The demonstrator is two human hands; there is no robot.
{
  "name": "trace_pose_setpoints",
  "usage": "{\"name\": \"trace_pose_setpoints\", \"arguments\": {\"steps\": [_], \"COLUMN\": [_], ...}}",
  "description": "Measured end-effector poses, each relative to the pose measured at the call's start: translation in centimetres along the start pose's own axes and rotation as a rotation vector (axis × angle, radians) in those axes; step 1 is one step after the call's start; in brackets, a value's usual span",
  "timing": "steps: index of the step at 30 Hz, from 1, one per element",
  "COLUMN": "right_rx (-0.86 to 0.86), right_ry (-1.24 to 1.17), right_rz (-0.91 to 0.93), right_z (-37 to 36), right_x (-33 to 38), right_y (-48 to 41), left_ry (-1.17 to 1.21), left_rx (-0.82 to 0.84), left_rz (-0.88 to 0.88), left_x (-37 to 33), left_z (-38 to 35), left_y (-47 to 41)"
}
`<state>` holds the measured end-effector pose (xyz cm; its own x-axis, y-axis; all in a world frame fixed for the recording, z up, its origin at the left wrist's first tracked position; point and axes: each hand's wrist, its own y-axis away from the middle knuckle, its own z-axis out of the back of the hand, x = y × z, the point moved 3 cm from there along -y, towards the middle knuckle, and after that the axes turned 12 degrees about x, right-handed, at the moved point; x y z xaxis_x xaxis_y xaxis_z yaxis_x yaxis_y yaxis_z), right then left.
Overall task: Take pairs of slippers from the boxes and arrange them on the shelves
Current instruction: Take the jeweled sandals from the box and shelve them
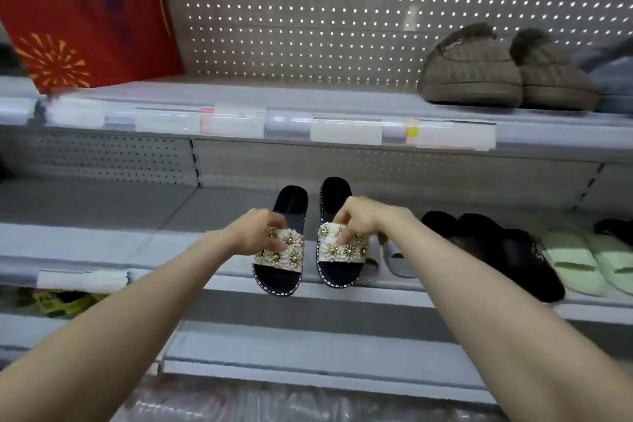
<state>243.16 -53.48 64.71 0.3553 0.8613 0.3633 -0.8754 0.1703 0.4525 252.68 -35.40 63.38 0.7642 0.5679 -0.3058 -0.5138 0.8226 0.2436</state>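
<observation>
Both forearms reach in from 6 o'clock toward the middle shelf [102, 240]. Left hand [255, 233] pinches the beaded strap of the left slipper [282, 247]; fingers [274, 243] curl over the strap top, thumb side hidden. Right hand [356, 219] pinches the strap of the right slipper [337, 240] the same way, fingers pressed together on the band.

Pair sits at frame centre on the shelf's front part, toes overhanging the lip at 6 o'clock, heels toward the back panel at 12. Long axes run 6–12, near parallel, a small gap between them. Whether soles rest fully or are slightly lifted, can't tell.

Handling, judged: thick platform soles look stiff and moderately light; strap is soft fabric but studded with metal flowers and pearls, so snag-prone and a bit fragile. Strap is the handy grip; sole edges would be safer for nudging.

At 3 o'clock: white slippers [394, 257] just beside, then black slippers [496, 250], green slippers [582, 260]. Upper shelf at 1 o'clock: brown slippers [496, 72]. Red bag [78, 10] at 11.
</observation>
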Motion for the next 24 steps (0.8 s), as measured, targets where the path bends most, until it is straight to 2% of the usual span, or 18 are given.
{"name": "trace_pose_setpoints", "arguments": {"steps": [7, 14, 24], "right_rx": [0.071, 0.191, 0.154], "right_ry": [-0.040, -0.048, 0.052], "right_rz": [-0.085, -0.247, -0.134], "right_z": [-0.2, -0.1, 1.1], "right_x": [1.5, 1.2, 0.6], "right_y": [-5.8, -10.9, -15.5], "left_ry": [0.030, 0.092, 0.126], "left_rx": [0.074, 0.114, 0.186], "left_rz": [-0.080, -0.072, -0.038], "left_x": [4.7, 7.8, 10.8], "left_z": [-0.4, -0.7, -0.4], "left_y": [-4.6, -8.6, -12.8]}}
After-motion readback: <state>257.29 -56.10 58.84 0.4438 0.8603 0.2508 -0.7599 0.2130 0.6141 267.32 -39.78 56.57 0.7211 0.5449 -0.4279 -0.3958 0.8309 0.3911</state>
